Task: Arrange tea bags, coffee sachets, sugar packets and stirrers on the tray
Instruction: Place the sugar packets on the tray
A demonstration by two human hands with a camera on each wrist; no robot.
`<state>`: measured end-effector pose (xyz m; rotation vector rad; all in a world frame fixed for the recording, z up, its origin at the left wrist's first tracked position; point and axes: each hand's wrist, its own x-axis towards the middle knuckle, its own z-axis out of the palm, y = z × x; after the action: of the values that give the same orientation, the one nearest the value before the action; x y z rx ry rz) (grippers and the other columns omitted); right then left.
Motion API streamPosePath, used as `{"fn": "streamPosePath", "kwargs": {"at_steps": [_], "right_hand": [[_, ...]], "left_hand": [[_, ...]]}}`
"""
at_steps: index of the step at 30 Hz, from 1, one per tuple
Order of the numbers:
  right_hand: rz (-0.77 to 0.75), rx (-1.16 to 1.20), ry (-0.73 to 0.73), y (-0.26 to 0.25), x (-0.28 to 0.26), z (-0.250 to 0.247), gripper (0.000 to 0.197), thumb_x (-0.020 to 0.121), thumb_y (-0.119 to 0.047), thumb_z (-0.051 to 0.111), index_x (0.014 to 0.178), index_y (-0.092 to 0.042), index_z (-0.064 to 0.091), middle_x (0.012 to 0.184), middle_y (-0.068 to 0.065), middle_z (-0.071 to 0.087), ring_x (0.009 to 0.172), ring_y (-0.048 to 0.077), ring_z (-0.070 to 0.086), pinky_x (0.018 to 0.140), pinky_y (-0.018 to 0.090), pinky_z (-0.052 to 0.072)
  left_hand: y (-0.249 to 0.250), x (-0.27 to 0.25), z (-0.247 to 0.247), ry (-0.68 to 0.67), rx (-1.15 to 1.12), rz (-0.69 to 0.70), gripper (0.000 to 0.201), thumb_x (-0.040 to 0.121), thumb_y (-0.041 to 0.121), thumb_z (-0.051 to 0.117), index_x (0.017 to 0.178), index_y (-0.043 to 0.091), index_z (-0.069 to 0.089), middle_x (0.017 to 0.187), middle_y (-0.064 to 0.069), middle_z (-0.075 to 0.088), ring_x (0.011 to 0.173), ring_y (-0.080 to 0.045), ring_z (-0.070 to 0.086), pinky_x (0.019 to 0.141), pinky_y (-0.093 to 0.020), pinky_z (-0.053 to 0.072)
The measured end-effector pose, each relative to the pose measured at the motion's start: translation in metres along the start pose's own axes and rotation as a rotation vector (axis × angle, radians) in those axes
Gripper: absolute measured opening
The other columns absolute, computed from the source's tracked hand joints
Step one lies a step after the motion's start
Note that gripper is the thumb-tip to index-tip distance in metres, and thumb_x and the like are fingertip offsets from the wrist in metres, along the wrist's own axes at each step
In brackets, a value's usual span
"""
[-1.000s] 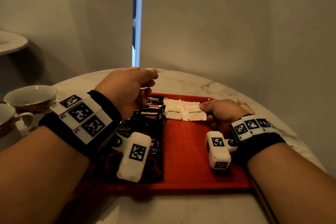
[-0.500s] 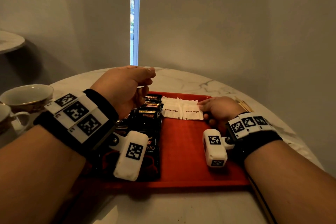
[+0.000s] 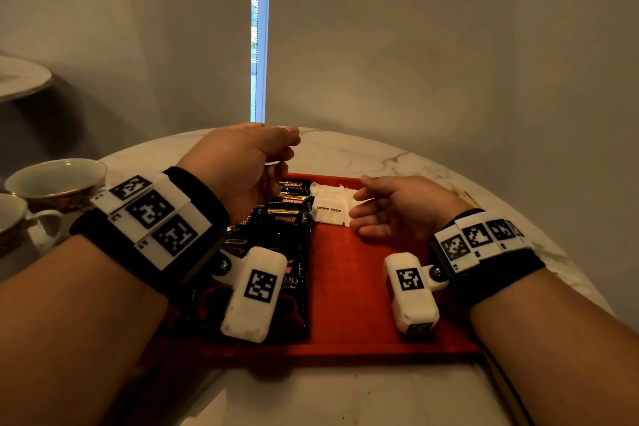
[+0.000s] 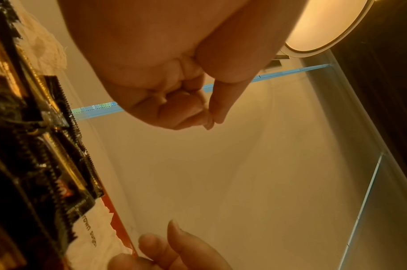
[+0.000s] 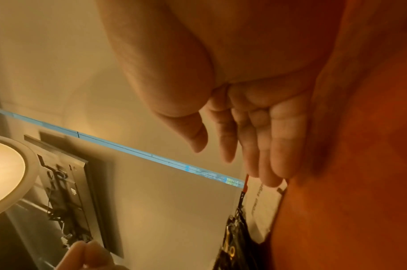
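White paper sugar packets [image 3: 330, 206] printed "brown sugar" lie side by side at the far end of a flat red tray [image 3: 349, 287], apparently laid out as a row next to the black coffee sachets [image 3: 287, 218] fanned down the tray's left half. The right hand [image 3: 397, 207] rests just beside the packets, fingers straight and relaxed, their tips at or over the right packet's edge and holding nothing; whether they press it cannot be told. The left hand [image 3: 242, 166] hovers above the far end of the sachets, fingers curled in and thumb meeting the fingertips, with nothing visible between them in the left wrist view. The tray's right half and near centre show bare red surface, room enough, it seems, for what remains. Thin wooden stirrers [image 3: 463, 195] lie off the tray on the round white marble table [image 3: 397, 156], behind the right wrist. No tea bags are visible. Two gold-patterned teacups [image 3: 52, 180] stand at the table's left edge.
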<state>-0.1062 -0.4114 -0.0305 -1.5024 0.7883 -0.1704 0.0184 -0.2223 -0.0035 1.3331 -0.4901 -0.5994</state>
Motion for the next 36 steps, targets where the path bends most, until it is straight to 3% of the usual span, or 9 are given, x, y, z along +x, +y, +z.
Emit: {"fn": "streamPosePath", "kwargs": {"at_steps": [7, 9, 11, 14, 18, 21, 23, 32, 36], "right_hand": [[-0.007, 0.021, 0.01, 0.005, 0.002, 0.005, 0.032, 0.103, -0.034, 0.05, 0.097, -0.004, 0.061, 0.083, 0.016, 0.068, 0.07, 0.024, 0.068, 0.058, 0.029, 0.058], [-0.044, 0.052, 0.036, 0.002, 0.0, 0.003, 0.028, 0.102, -0.03, 0.051, 0.095, -0.005, 0.061, 0.079, 0.013, 0.067, 0.064, 0.02, 0.066, 0.054, 0.027, 0.055], [-0.14, 0.074, 0.086, -0.005, -0.005, 0.001, 0.019, 0.101, -0.023, 0.055, 0.094, -0.007, 0.063, 0.077, 0.009, 0.066, 0.055, 0.014, 0.06, 0.045, 0.023, 0.047], [-0.315, 0.084, 0.161, -0.018, -0.023, 0.002, 0.005, 0.096, -0.012, 0.06, 0.094, -0.01, 0.064, 0.07, 0.004, 0.061, 0.042, 0.008, 0.041, 0.036, 0.018, 0.03], [-0.399, -0.096, 0.211, -0.033, -0.056, 0.0, 0.015, 0.089, -0.02, 0.07, 0.094, -0.005, 0.072, 0.059, 0.002, 0.052, 0.047, 0.014, 0.041, 0.045, 0.025, 0.033], [-0.36, -0.306, 0.244, -0.036, -0.076, -0.015, 0.028, 0.095, -0.032, 0.064, 0.094, -0.007, 0.075, 0.067, 0.005, 0.06, 0.064, 0.02, 0.053, 0.061, 0.034, 0.041], [-0.306, -0.462, 0.299, -0.032, -0.086, -0.032, 0.025, 0.096, -0.033, 0.062, 0.094, -0.012, 0.075, 0.077, 0.004, 0.067, 0.072, 0.019, 0.059, 0.067, 0.035, 0.046], [0.006, -0.969, 0.394, 0.0, -0.118, -0.116, 0.011, 0.094, -0.019, 0.062, 0.096, -0.017, 0.072, 0.1, 0.008, 0.072, 0.089, 0.022, 0.064, 0.079, 0.039, 0.054], [0.14, -1.178, 0.309, 0.015, -0.139, -0.127, 0.027, 0.091, -0.013, 0.063, 0.115, -0.025, 0.067, 0.116, -0.002, 0.067, 0.103, 0.015, 0.062, 0.092, 0.034, 0.049]], "left_hand": [[-0.001, 0.001, 0.0, -0.005, -0.003, 0.0, 0.014, 0.095, 0.026, 0.065, 0.091, 0.013, 0.069, 0.081, -0.001, 0.056, 0.061, -0.011, 0.05, 0.042, -0.02, 0.038], [-0.001, 0.001, 0.002, -0.006, -0.014, -0.012, 0.017, 0.096, 0.028, 0.063, 0.091, 0.013, 0.069, 0.073, 0.001, 0.053, 0.052, -0.009, 0.045, 0.039, -0.02, 0.035], [-0.001, -0.002, 0.004, -0.028, -0.034, -0.025, 0.021, 0.098, 0.031, 0.06, 0.091, 0.013, 0.067, 0.059, 0.004, 0.042, 0.041, -0.007, 0.034, 0.035, -0.02, 0.028], [0.003, -0.009, 0.007, -0.115, -0.059, -0.047, 0.029, 0.098, 0.04, 0.056, 0.086, 0.015, 0.062, 0.053, 0.007, 0.03, 0.04, -0.008, 0.024, 0.035, -0.018, 0.021], [0.008, -0.02, 0.013, -0.234, -0.059, -0.056, 0.039, 0.09, 0.054, 0.052, 0.083, 0.016, 0.057, 0.056, 0.006, 0.029, 0.049, -0.011, 0.022, 0.043, -0.024, 0.021], [0.007, -0.028, 0.02, -0.319, -0.023, -0.041, 0.045, 0.079, 0.06, 0.053, 0.089, 0.016, 0.061, 0.067, 0.005, 0.042, 0.06, -0.013, 0.036, 0.056, -0.03, 0.027], [0.004, -0.031, 0.024, -0.333, -0.033, -0.035, 0.044, 0.083, 0.059, 0.053, 0.092, 0.017, 0.061, 0.072, 0.005, 0.046, 0.065, -0.013, 0.04, 0.06, -0.032, 0.03], [-0.003, -0.045, 0.043, -0.354, -0.063, -0.031, 0.031, 0.09, 0.049, 0.054, 0.084, 0.02, 0.06, 0.068, 0.008, 0.046, 0.062, -0.011, 0.043, 0.057, -0.028, 0.032], [-0.004, -0.049, 0.046, -0.364, -0.055, -0.027, 0.03, 0.091, 0.048, 0.053, 0.087, 0.019, 0.059, 0.068, 0.008, 0.046, 0.061, -0.01, 0.043, 0.056, -0.028, 0.033]]}}
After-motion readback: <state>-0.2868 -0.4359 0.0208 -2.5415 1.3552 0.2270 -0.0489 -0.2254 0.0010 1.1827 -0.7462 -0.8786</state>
